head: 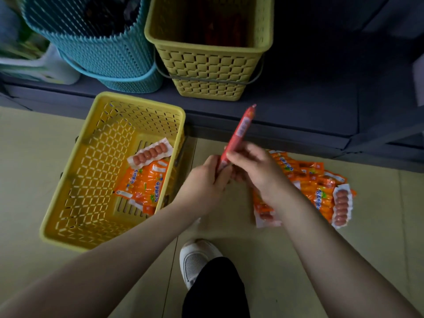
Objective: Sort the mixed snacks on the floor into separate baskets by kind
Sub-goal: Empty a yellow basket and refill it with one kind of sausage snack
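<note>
A long red sausage stick [241, 129] points up and away, held at its lower end by both hands. My left hand [204, 180] grips the bottom of it and my right hand [254, 171] pinches it just above. On the floor under my right hand lies a pile of orange snack packets [314, 180], with a clear strip of small sausages [341, 206] at its right edge. The low yellow basket [75, 189] at the left holds several orange packets [144, 184] and one sausage strip [150, 152].
On a dark step behind stand a tall yellow-green basket [206, 65] with red sticks inside and a teal basket [101, 49] with dark contents. A white container [57, 67] sits at the far left. My white shoe [195, 258] and black trouser leg are below the hands.
</note>
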A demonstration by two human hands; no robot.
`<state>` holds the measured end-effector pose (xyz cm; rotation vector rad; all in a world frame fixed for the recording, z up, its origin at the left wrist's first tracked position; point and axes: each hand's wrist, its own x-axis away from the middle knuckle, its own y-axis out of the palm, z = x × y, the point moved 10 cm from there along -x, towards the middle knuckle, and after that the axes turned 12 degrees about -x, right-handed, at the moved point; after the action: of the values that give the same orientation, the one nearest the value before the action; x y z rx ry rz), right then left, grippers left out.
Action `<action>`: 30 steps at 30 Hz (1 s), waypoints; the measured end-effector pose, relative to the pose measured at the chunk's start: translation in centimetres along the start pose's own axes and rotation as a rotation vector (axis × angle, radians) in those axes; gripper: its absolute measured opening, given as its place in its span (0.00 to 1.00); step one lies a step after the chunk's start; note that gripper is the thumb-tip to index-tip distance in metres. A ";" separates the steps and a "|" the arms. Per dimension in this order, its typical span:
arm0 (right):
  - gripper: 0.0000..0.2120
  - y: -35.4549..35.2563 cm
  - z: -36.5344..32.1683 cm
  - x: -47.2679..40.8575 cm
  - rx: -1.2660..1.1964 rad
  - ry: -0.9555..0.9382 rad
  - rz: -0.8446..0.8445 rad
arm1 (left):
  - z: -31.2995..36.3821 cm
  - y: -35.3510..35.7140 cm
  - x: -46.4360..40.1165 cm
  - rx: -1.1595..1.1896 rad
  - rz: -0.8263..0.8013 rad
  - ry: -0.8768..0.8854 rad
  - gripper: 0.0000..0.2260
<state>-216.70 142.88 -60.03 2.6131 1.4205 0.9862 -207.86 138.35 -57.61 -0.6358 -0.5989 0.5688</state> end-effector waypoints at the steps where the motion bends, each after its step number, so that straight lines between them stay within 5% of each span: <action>1: 0.05 0.7 -2.3 0.8 0.038 -0.069 -0.018 | 1.1 -1.2 0.0 0.100 0.052 0.018 0.05; 5: 0.07 0.0 -8.5 2.5 0.078 -0.290 0.068 | 5.3 -7.4 -0.5 0.334 0.258 0.110 0.10; 9: 0.06 -5.0 -5.0 0.7 0.144 -0.113 0.296 | 7.1 -11.3 -3.2 0.537 0.283 0.067 0.15; 14: 0.21 -11.7 3.1 -0.7 1.122 0.056 0.458 | 6.5 -11.6 -5.7 0.616 0.178 -0.078 0.18; 19: 0.24 -12.2 8.3 -0.4 1.326 0.042 0.442 | 2.7 -6.9 -2.7 0.429 0.146 -0.090 0.10; 24: 0.17 -11.2 10.2 -1.6 0.932 0.127 0.370 | -2.8 2.6 0.2 0.144 -0.211 -0.291 0.13; 26: 0.07 -9.5 9.1 -1.3 0.607 0.081 0.292 | -3.2 4.0 0.6 0.147 -0.229 -0.306 0.08; 30: 0.06 -5.2 5.1 0.7 0.104 0.068 0.099 | -3.0 5.4 0.4 0.419 -0.171 -0.359 0.08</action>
<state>-217.64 147.90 -65.28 2.7752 1.4051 1.0485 -207.23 141.08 -63.08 -0.0830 -0.8321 0.6290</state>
